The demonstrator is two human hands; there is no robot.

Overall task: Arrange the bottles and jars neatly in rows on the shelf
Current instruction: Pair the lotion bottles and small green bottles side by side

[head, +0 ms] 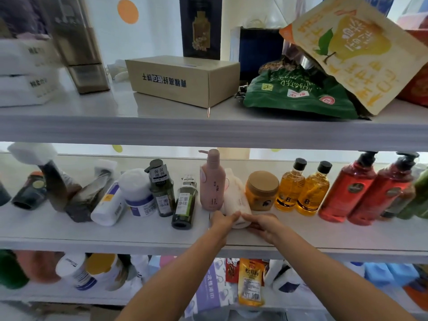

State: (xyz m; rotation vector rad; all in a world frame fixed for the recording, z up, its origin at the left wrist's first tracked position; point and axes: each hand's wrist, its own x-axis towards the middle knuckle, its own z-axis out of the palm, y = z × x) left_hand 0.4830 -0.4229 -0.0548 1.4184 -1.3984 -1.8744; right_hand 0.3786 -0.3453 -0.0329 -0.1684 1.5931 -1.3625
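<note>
- Looking down at the middle shelf (115, 237), we see a cream bottle (236, 198) leaning back, its base toward us, between a pink pump bottle (213, 181) and an amber jar (261, 191) with a tan lid.
- The left grip (222, 220) is open, its fairly straight fingers touching the lower left side of the cream bottle.
- The right grip (264, 224) holds the bottle's base from the right, thumb on top and fingers lower down.
- The pink pump bottle stands upright, touching the cream bottle.
- Right of the amber jar, two golden oil bottles (301, 188) stand side by side, then two red pump bottles (366, 188).
- Left of the pink bottle, we see two dark green bottles (173, 195), the nearer one tilted, and a white jar (139, 193).
- Farther left, several bottles lean or lie at angles.
</note>
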